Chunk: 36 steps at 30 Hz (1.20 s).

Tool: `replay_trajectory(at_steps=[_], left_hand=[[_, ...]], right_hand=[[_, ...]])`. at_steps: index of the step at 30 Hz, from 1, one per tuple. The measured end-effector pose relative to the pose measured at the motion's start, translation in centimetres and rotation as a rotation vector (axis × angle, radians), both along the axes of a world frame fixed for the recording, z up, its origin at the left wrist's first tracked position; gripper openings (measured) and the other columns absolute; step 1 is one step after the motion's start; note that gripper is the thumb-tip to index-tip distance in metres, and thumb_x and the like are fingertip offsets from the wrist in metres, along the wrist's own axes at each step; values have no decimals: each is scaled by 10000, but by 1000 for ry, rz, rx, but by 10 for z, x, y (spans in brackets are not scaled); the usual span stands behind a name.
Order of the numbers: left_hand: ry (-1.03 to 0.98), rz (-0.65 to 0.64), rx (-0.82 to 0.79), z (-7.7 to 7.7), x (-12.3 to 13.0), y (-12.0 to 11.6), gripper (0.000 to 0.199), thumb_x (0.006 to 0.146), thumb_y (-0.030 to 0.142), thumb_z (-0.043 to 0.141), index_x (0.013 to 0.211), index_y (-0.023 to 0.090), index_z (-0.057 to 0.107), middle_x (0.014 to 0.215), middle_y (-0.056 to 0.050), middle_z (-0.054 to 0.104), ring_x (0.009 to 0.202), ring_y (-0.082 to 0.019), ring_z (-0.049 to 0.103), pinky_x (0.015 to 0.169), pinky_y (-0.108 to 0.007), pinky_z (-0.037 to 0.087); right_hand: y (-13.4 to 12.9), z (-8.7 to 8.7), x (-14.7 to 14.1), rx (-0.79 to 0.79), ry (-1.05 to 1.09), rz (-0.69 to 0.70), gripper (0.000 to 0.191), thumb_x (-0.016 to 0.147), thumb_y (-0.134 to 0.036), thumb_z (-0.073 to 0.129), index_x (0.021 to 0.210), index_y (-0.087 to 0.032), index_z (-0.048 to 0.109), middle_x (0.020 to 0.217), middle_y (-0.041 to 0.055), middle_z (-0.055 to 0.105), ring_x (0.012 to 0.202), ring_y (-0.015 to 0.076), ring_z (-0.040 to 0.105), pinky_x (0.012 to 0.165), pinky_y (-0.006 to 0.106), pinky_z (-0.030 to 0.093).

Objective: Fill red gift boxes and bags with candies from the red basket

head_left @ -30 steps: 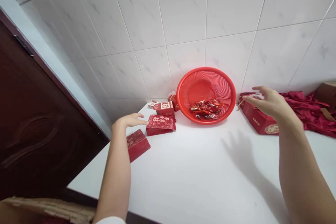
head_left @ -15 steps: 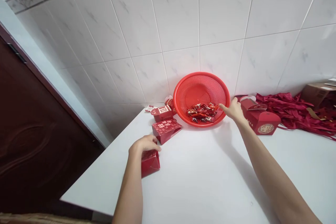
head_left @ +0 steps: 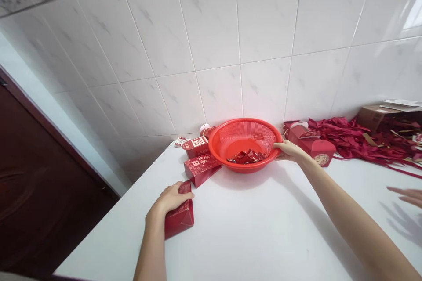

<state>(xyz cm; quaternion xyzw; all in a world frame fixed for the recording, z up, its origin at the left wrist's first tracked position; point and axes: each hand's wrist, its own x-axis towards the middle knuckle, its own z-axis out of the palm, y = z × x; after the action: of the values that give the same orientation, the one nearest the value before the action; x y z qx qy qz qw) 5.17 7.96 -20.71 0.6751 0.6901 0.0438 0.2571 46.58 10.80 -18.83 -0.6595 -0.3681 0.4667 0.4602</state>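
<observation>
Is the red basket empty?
No, the red basket holds a small pile of red wrapped sweets, and the right hand grips its rim.

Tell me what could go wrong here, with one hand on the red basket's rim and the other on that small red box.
The right hand grips only one side of the red basket, so it might tip and spill the wrapped candies. The basket sits close against the flat red boxes on its left and could knock them if slid. The left hand presses on the small red box, which might crush. Another person's fingers come in at the right edge and could collide.
</observation>
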Motion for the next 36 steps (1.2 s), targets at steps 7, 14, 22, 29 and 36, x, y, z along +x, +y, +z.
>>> replay_trajectory(at_steps=[7,14,22,29,36], left_hand=[[-220,7,-59,42,10,-38,805,728,536,641,1443,227,438,1446,-115,541,1187,-300,616,919,-333,530],[-948,-298,25,44,48,-50,820,702,717,501,1343,208,530,1294,-121,645,1273,-351,539,983,-400,503],[-1595,-348,-597,2,78,-24,482,738,545,609,1099,227,632,1012,-52,731,983,-283,695,740,-334,559],[-1339,-523,-345,9,95,-17,350,655,308,731,1001,261,704,1003,-9,725,1069,-315,667,857,-401,505],[-1303,-352,106,18,106,-17,222,756,342,742,960,266,698,1031,-28,687,1019,-202,620,917,-325,479]], right_hand=[[-10,6,-3,-18,-266,-34,261,899,-283,632,1075,-105,557,834,169,715,752,283,726,701,404,612],[-35,28,-39,544,-459,246,316,879,-347,626,1143,-174,627,1216,135,669,1167,280,621,1011,411,487],[-62,37,-72,647,-109,830,367,882,-525,631,924,-165,691,908,51,671,826,173,600,751,307,487],[-64,31,-71,558,-172,895,454,861,-586,623,721,-155,594,647,-18,499,587,103,401,533,248,293],[-65,26,-75,613,-386,736,462,891,-544,561,628,-169,499,596,-38,395,564,93,318,522,253,241]])
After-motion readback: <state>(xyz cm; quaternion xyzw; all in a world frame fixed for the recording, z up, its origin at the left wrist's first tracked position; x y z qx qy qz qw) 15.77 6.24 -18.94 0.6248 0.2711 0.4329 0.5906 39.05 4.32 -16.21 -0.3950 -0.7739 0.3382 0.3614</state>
